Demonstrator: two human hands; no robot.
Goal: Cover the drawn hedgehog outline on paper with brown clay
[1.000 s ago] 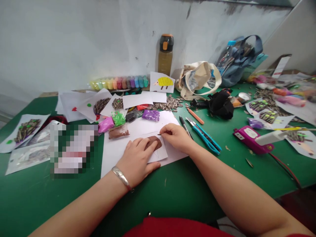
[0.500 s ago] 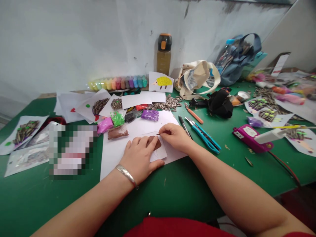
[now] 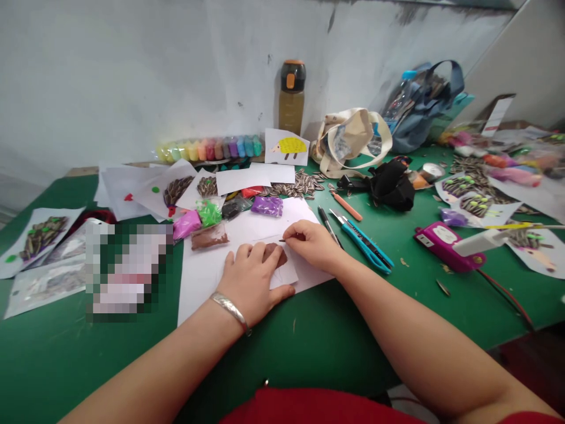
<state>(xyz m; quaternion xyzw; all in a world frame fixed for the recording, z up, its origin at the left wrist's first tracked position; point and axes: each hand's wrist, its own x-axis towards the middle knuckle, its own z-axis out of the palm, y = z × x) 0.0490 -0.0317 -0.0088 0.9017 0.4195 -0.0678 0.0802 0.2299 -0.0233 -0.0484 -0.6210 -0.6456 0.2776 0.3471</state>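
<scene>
My left hand (image 3: 249, 277) lies flat with its fingers spread over a small sheet of white paper (image 3: 289, 272). Under and beside its fingertips is a patch of brown clay (image 3: 278, 257), partly hidden by the fingers. My right hand (image 3: 310, 241) is closed in a pinch at the upper right edge of the brown patch. A small dark tip pokes out between its fingers, too small to name. Beneath the small sheet lies a larger white paper (image 3: 194, 294). A bag of brown clay (image 3: 209, 236) rests on that paper, left of my hands.
Right of my hands lie a black pen (image 3: 330, 227), a blue utility knife (image 3: 364, 241) and an orange tool (image 3: 347, 206). Sunflower seeds (image 3: 304, 184) are heaped behind. A hedgehog picture (image 3: 288, 147) leans by a bottle (image 3: 292, 100). A purple power strip (image 3: 450, 246) sits at right.
Both hands stay almost in place; the left hand has shifted very slightly over the paper. The view has moved a little.
</scene>
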